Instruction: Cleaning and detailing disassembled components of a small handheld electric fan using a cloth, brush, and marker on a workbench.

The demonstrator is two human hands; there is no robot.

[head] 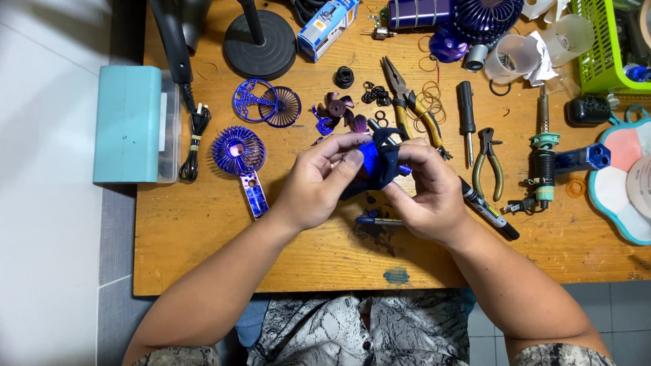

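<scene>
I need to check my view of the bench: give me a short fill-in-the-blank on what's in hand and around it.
1. Both hands, left hand and right hand, grip a small ____ plastic part.
2. The purple fan blade lies ____ the hands.
3. The pliers have ____ handles.

Missing: blue; beyond; yellow

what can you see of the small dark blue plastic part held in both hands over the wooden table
The small dark blue plastic part looks like a glossy moulded shell, brighter blue on its left face and near black on its right. It is held above the wooden table, near the middle of the view. The left hand grips its left side with thumb and fingers; the right hand pinches its right side and top. Fingers cover much of it, so its full shape cannot be told. It rests on nothing else.
</scene>
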